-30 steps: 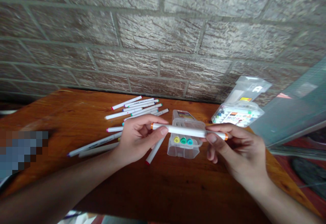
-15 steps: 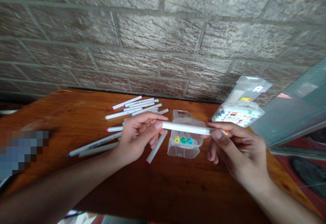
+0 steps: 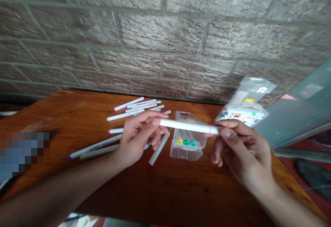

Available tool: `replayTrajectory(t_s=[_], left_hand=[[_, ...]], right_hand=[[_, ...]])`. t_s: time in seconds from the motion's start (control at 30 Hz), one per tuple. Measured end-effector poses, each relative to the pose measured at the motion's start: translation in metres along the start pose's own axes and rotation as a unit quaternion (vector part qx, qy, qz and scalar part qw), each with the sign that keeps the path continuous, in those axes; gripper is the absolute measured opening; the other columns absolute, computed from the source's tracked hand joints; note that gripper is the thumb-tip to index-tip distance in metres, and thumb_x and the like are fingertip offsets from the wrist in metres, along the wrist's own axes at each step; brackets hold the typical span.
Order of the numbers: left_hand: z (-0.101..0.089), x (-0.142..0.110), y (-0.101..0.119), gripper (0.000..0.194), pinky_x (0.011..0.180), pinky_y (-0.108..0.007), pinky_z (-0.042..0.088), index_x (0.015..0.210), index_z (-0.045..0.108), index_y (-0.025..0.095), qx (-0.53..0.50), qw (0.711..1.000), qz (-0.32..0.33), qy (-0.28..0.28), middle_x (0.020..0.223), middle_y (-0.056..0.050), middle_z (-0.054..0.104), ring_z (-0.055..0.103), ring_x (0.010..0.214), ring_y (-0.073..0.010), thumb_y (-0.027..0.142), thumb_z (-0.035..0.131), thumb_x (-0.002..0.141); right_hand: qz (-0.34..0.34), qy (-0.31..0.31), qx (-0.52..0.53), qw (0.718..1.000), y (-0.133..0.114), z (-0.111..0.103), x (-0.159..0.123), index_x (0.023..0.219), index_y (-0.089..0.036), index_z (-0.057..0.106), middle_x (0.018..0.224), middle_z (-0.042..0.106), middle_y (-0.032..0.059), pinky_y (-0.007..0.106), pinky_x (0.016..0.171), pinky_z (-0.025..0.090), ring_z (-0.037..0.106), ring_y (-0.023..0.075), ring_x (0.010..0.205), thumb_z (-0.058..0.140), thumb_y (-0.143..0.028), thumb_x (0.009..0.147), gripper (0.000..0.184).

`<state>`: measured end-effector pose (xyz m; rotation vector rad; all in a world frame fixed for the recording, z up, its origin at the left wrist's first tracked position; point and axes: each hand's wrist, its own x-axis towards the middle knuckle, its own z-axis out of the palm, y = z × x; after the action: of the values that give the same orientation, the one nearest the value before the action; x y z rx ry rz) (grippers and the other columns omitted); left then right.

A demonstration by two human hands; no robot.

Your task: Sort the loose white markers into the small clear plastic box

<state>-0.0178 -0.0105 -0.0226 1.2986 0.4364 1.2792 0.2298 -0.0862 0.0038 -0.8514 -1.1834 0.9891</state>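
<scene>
A white marker [image 3: 184,126] is held almost level above the table, one end in each hand. My left hand [image 3: 141,132] pinches its left end between thumb and fingers. At the other end, my right hand [image 3: 244,147] grips it the same way, and the fingers cover both tips. Below and behind the marker stands a clear plastic case [image 3: 186,154] with a yellow, a green and a blue-capped marker in it. A loose marker with a red end [image 3: 158,151] lies just left of the case, partly behind my left hand.
Several white markers [image 3: 129,104] lie in a loose pile on the wooden table [image 3: 165,189], left of the case. A second clear case [image 3: 241,113], lid up and filled with markers, stands at the back right. Behind the table rises a brick wall [image 3: 160,34].
The held marker has shifted slightly, its orange ends now hidden by the fingers. My right fingers have moved a little along it. Both hands keep their hold.
</scene>
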Motion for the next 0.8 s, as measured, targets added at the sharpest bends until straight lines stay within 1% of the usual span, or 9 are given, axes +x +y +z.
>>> replayTrajectory(t_s=[0.17, 0.37, 0.43, 0.5, 0.57, 0.67, 0.8], left_hand=[[0.0028, 0.0022, 0.0031, 0.024, 0.04, -0.021, 0.05, 0.109, 0.08, 0.015, -0.014, 1.0, -0.006, 0.013, 0.08, -0.007, 0.078, 0.054, 0.046, -0.0087, 0.036, 0.076, 0.099], [0.0026, 0.0017, 0.0029, 0.022, 0.042, -0.021, 0.05, 0.111, 0.081, 0.016, -0.04, 0.999, -0.006, 0.004, 0.083, -0.008, 0.079, 0.055, 0.048, -0.0087, 0.033, 0.071, 0.102], [0.0024, 0.0017, 0.003, 0.021, 0.042, -0.021, 0.05, 0.112, 0.081, 0.016, -0.045, 0.999, -0.007, 0.003, 0.083, -0.008, 0.079, 0.056, 0.048, -0.0087, 0.031, 0.07, 0.103], [0.0023, 0.002, 0.0033, 0.021, 0.042, -0.021, 0.049, 0.111, 0.081, 0.016, -0.041, 0.999, -0.008, 0.005, 0.083, -0.007, 0.078, 0.055, 0.048, -0.0089, 0.033, 0.07, 0.102], [0.0023, 0.0024, 0.0036, 0.023, 0.041, -0.021, 0.049, 0.11, 0.08, 0.016, -0.032, 0.999, -0.01, 0.011, 0.082, -0.007, 0.078, 0.055, 0.047, -0.0092, 0.035, 0.071, 0.102], [0.0024, 0.0027, 0.0041, 0.025, 0.041, -0.022, 0.049, 0.11, 0.08, 0.015, -0.026, 0.999, -0.012, 0.016, 0.082, -0.008, 0.079, 0.055, 0.047, -0.0098, 0.037, 0.072, 0.101], [0.0026, 0.003, 0.0045, 0.025, 0.041, -0.022, 0.049, 0.11, 0.081, 0.015, -0.039, 0.999, -0.013, 0.015, 0.084, -0.01, 0.08, 0.055, 0.047, -0.0102, 0.036, 0.072, 0.101]], right_hand=[[0.015, -0.004, 0.015, 1.0, -0.0008, -0.0011, -0.0013, 0.113, -0.023, 0.08, 0.095, 0.086, 0.0072, 0.021, 0.037, 0.055, 0.07, 0.0139, 0.044, 0.072, -0.031, 0.104, 0.014], [0.031, -0.003, 0.018, 0.999, -0.0032, -0.0004, -0.0011, 0.112, -0.025, 0.08, 0.089, 0.085, 0.005, 0.023, 0.036, 0.055, 0.07, 0.0151, 0.043, 0.072, -0.035, 0.104, 0.015], [0.038, -0.002, 0.019, 0.999, -0.0044, 0.0004, -0.0004, 0.111, -0.025, 0.08, 0.078, 0.081, 0.0029, 0.023, 0.035, 0.054, 0.069, 0.0158, 0.041, 0.073, -0.036, 0.103, 0.016], [0.044, -0.005, 0.019, 0.999, -0.0056, 0.001, 0.0, 0.112, -0.025, 0.078, 0.063, 0.074, 0.0001, 0.024, 0.035, 0.053, 0.067, 0.0171, 0.039, 0.072, -0.039, 0.103, 0.017], [0.047, -0.008, 0.019, 0.999, -0.0067, 0.0012, 0.0, 0.113, -0.024, 0.077, 0.055, 0.069, -0.0013, 0.024, 0.035, 0.052, 0.067, 0.0182, 0.039, 0.071, -0.04, 0.104, 0.019], [0.053, -0.005, 0.02, 0.998, -0.0077, 0.0011, -0.0001, 0.112, -0.023, 0.077, 0.059, 0.072, 0.0003, 0.025, 0.035, 0.052, 0.067, 0.0189, 0.039, 0.073, -0.041, 0.102, 0.021], [0.056, -0.01, 0.037, 0.998, -0.0077, 0.0004, 0.0002, 0.111, -0.024, 0.079, 0.063, 0.074, 0.0015, 0.025, 0.035, 0.053, 0.069, 0.019, 0.04, 0.072, -0.039, 0.102, 0.019]])
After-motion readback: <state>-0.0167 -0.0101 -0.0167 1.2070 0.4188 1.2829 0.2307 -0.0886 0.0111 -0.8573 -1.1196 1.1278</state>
